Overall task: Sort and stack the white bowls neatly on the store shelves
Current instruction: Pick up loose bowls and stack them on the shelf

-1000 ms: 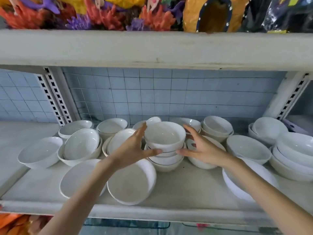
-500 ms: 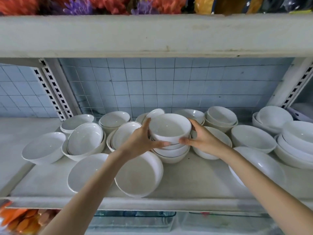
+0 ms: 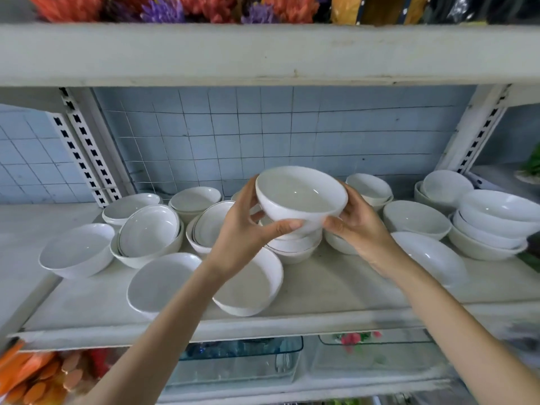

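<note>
While both hands are raised in front of the tiled back wall (image 3: 292, 135), a single white bowl (image 3: 302, 197) is held between them, clear of the shelf (image 3: 336, 287) and tilted so its opening faces the camera. The left hand (image 3: 242, 232) takes the bowl's left side: thumb pressed under the base, fingers curled behind the rim. The right hand (image 3: 359, 226) takes the right side in the same manner, thumb at the foot, fingers along the far wall. Each grip is closed on the held bowl.

Directly below the held bowl sits a short stack of bowls (image 3: 295, 244); the bowl is above it and not touching. Left of the held bowl, a dark-rimmed bowl (image 3: 211, 226) leans on edge inside another. Further left, a nested pair (image 3: 147, 233) stands, its inner bowl tilted, and beyond that a lone bowl (image 3: 77, 251) lies tipped. In front of the held bowl, near the shelf's front edge, two large bowls (image 3: 160, 282) lean side by side, partly hidden by the left forearm. Right of the held bowl, a wide bowl (image 3: 416, 219) stands upright, with a stack of larger bowls (image 3: 493, 226) beyond it and a tipped bowl (image 3: 429, 257) nearer the front. Behind the held bowl, more bowls line the wall.
</note>
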### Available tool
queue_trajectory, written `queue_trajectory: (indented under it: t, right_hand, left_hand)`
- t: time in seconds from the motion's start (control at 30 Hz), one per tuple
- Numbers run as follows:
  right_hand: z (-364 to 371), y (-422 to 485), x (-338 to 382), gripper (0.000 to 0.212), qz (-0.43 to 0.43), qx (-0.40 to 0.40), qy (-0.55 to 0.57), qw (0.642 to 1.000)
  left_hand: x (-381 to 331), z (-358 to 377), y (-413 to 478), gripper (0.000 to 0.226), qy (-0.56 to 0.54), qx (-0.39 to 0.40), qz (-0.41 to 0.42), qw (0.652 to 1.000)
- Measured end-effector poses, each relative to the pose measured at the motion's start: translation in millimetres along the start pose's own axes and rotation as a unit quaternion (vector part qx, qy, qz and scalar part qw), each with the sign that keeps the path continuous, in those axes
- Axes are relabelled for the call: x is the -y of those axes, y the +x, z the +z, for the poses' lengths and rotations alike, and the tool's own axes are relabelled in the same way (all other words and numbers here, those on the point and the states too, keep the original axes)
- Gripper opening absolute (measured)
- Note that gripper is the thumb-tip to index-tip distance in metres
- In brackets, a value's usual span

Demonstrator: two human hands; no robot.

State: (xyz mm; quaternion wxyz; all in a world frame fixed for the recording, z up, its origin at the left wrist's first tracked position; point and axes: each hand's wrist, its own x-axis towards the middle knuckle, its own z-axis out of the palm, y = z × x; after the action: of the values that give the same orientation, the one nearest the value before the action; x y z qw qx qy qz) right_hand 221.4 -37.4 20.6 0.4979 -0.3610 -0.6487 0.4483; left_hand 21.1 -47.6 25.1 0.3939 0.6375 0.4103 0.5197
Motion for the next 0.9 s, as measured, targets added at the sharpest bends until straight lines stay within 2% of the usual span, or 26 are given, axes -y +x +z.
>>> queue_trajectory:
  t: [0.17, 0.27, 0.5, 0.7, 0.9]
  right_hand:
    - [2, -33, 6, 0.087, 0.016, -0.035, 0.015, 0.999]
    - [2, -53, 5, 0.098, 0.034, -0.051, 0.015, 0.998]
    - [-4, -105, -8, 0.111, 0.094, -0.072, 0.025, 0.993]
    - [-13, -129, -20, 0.088, 0.127, -0.080, 0.027, 0.988]
    - [-26, -126, -34, 0.112, 0.162, -0.058, 0.022, 0.985]
  left_hand:
    - [1, 10, -23, 0.079, -0.039, 0.022, -0.010, 0.999]
    - [0, 21, -39, 0.075, -0.044, 0.027, -0.006, 0.999]
    - [20, 47, -70, 0.089, -0.055, 0.073, -0.010, 0.996]
    - [44, 71, -80, 0.093, -0.036, 0.084, -0.031, 0.995]
    - [59, 81, -78, 0.093, -0.064, 0.094, -0.064, 0.991]
